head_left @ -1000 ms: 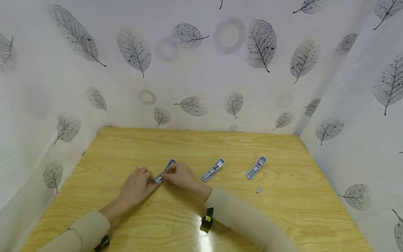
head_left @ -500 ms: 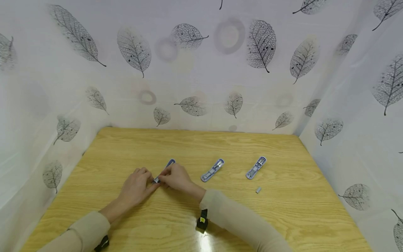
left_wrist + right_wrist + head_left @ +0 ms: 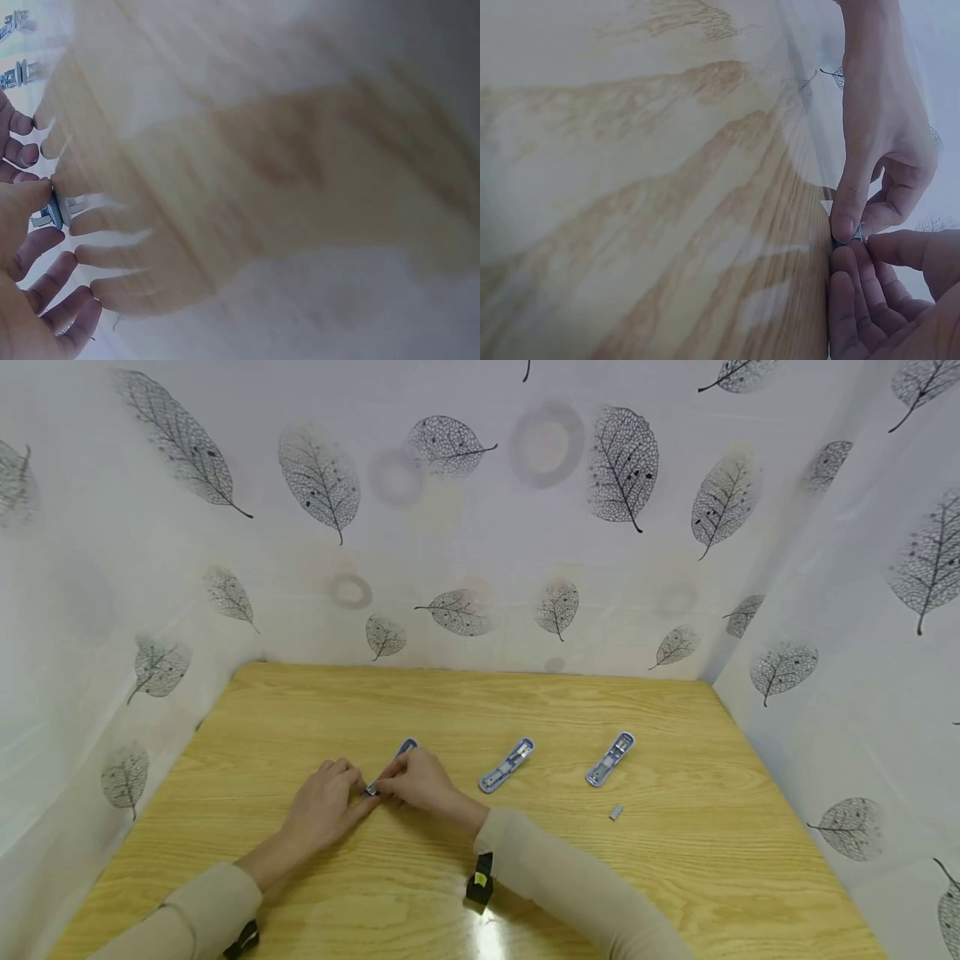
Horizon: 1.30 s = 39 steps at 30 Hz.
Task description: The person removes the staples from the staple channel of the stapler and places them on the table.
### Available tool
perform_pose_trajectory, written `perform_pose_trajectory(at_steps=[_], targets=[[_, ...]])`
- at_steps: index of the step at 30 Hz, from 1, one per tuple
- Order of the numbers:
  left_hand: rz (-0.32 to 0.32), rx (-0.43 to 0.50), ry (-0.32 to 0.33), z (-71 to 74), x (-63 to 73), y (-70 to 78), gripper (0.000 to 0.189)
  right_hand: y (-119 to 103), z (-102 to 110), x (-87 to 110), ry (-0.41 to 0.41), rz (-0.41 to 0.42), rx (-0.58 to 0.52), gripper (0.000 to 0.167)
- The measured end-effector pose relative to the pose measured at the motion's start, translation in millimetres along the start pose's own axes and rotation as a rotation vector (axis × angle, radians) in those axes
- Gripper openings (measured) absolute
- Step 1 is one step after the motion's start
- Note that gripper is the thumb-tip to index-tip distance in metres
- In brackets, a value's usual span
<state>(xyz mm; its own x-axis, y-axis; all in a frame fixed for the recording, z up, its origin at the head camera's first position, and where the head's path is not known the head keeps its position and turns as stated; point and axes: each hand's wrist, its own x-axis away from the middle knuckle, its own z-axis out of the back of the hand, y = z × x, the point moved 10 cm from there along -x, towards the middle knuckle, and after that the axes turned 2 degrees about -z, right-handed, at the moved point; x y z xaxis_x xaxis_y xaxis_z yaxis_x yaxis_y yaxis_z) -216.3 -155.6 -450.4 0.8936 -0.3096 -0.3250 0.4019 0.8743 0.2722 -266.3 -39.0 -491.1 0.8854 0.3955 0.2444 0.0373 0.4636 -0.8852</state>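
Observation:
A slim blue and silver clip dispenser lies slantwise on the table, its near end between both hands. My left hand holds that near end between thumb and fingers. From the right, my right hand pinches the dispenser with thumb and fingertips, covering its middle. A little silver metal shows between the two hands; whether it is a separate clip I cannot tell. In the left wrist view the dispenser stands edge-on beside the left thumb. The right wrist view shows only a sliver of the dispenser among the fingertips.
Two similar dispensers lie to the right, one in the middle and one farther right. A small grey metal piece lies below the right one. Leaf-patterned sheeting encloses the wooden table at the back and sides.
My right hand has slid slightly left and down along the dispenser toward its near end, covering more of the silver metal. The left hand has stayed in place.

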Motion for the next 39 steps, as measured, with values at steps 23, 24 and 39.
perform_pose_trajectory(at_steps=[23,24,39], targets=[[0.047,0.013,-0.046,-4.7,-1.8,-4.9,0.026,20,27,17.2,-0.056,-0.027,-0.179,0.016],[0.045,0.013,-0.046,-4.8,-1.7,-4.7,0.026,21,24,20.8,-0.069,-0.033,-0.172,0.016],[0.026,0.009,-0.027,-3.4,-0.3,-2.9,0.025,28,-23,44.9,-0.211,-0.180,-0.226,0.010]])
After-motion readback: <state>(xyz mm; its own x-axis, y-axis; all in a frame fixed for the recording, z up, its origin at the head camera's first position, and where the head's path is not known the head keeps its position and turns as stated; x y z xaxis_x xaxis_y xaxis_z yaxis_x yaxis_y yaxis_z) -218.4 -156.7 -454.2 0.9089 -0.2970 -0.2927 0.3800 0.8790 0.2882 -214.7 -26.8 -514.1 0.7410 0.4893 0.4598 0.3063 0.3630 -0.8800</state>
